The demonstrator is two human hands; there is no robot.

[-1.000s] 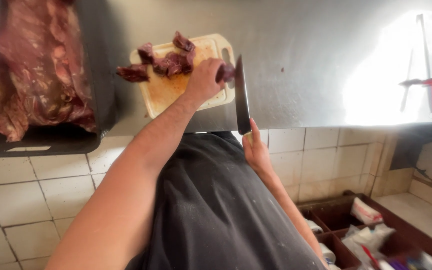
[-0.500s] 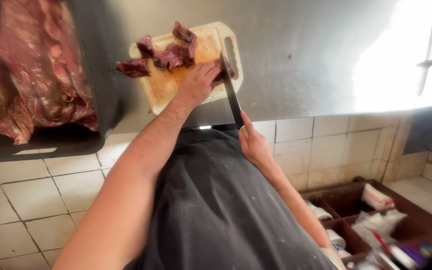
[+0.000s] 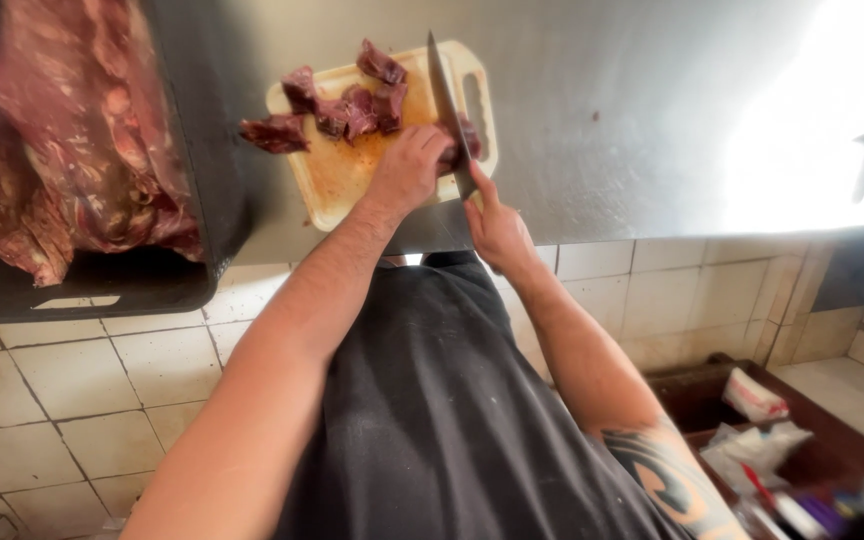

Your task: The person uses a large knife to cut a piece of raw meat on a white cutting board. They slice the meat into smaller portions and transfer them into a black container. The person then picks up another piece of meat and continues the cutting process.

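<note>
Raw, dark-red beef (image 3: pixel 72 140) is piled in a black tray (image 3: pixel 202 270) left of the pale plastic cutting board (image 3: pixel 352 175), which lies on a steel counter (image 3: pixel 632 110). Smaller cubes of meat (image 3: pixel 352 105) are gathered on the board's far half. Such meat is judged soft, wet and slippery, best pinned from above with curled fingers. At the board's near right corner, a piece mostly hidden is pressed down by the left hand (image 3: pixel 407 170), fingers closed over it. A long knife (image 3: pixel 447 105) is gripped at its handle by the right hand (image 3: pixel 497 225), blade lying across the board's right side.
</note>
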